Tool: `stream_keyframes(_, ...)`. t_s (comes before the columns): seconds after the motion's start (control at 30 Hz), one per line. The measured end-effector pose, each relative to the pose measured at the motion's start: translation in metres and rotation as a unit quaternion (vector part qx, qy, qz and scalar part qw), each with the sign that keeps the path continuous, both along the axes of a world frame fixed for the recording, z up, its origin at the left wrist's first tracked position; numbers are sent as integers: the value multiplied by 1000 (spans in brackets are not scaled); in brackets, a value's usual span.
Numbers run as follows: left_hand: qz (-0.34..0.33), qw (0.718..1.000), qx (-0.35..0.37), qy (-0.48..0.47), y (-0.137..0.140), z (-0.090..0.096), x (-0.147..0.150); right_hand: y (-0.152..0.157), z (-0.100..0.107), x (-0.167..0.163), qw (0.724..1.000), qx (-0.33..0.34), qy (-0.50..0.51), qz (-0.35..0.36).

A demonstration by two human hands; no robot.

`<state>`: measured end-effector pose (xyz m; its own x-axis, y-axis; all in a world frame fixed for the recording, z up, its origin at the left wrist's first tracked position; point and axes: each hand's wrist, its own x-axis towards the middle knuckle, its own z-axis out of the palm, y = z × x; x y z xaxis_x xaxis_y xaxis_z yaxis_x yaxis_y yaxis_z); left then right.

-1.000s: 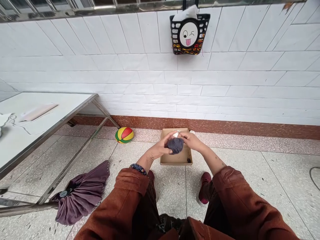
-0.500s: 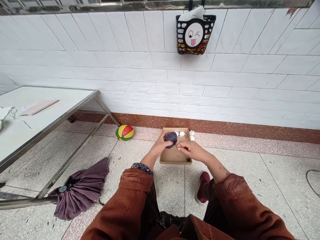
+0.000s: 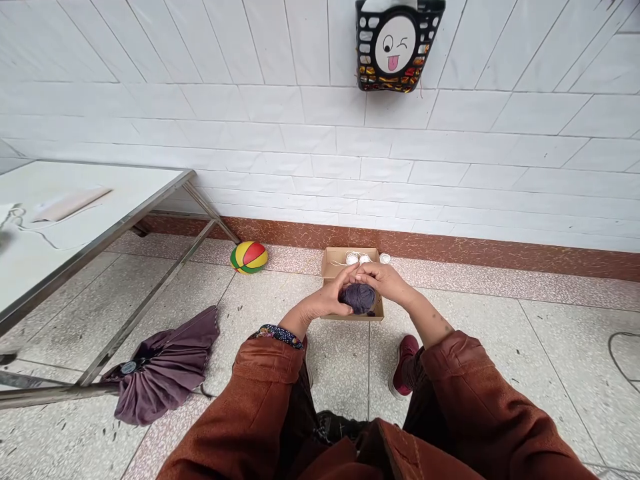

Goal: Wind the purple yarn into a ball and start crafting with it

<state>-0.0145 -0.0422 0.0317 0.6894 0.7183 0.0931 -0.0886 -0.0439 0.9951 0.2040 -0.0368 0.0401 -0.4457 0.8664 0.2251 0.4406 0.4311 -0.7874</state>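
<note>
My left hand (image 3: 331, 297) is closed around the left side of a dark purple-grey ball of yarn (image 3: 359, 299), thumb below and fingers above. At the top of the ball, my right hand (image 3: 384, 280) has its fingers pinched together; the strand seen there earlier is now hidden. Both hands are over a shallow cardboard box (image 3: 330, 256) on the floor. White yarn balls (image 3: 352, 258) lie at the box's far side, and another white ball (image 3: 385, 258) sits just outside its right corner. A small dark thing lies near the box's front right corner.
A white table with a metal frame (image 3: 155, 195) stands at the left. By its leg rests a red, yellow and green ball (image 3: 249, 257). Purple gathered cloth (image 3: 165, 370) lies on the floor. A black basket (image 3: 400, 47) hangs on the tiled wall; a dark cable (image 3: 613, 353) lies far right.
The dark yarn ball has turned and moved right and slightly down. My right hand has come up over its top, close to my left fingers. The view has tilted down a little.
</note>
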Motion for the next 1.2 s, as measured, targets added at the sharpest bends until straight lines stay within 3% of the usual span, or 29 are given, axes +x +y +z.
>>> stream_keyframes(0.1, -16, 996, -61, -60, 1, 3, -3, -1, -1, 0, 999, -24, -16, -36)
stream_keyframes(0.27, 34, 974, -165, -149, 1, 3, -7, -7, 5, -3, 997, -14, -62, -52)
stream_keyframes(0.6, 157, 954, -207, -150, 7, 3, -5, -17, 9, -4, 997, 10, -71, -21)
stream_keyframes(0.73, 198, 968, -147, -54, 11, -3, -4, -25, 18, -5, 998, 1, -33, 58)
stream_keyframes(0.83, 205, 976, -9, 76, 13, -8, -2, -28, 25, -5, 997, -2, -2, 75)
stream_keyframes(0.9, 184, 967, 74, 157, 11, -9, 0, -25, 29, -4, 997, 17, 10, 68)
stream_keyframes(0.97, 135, 964, 109, 202, 7, -7, 2, -21, 30, -3, 996, 40, 25, 69)
stream_keyframes(1.1, 22, 978, 126, 162, -2, 1, 6, -10, 25, -2, 994, 35, 66, 79)
stream_keyframes(1.2, -39, 990, 98, 96, -4, 2, 7, -3, 14, -1, 996, 4, 78, 39)
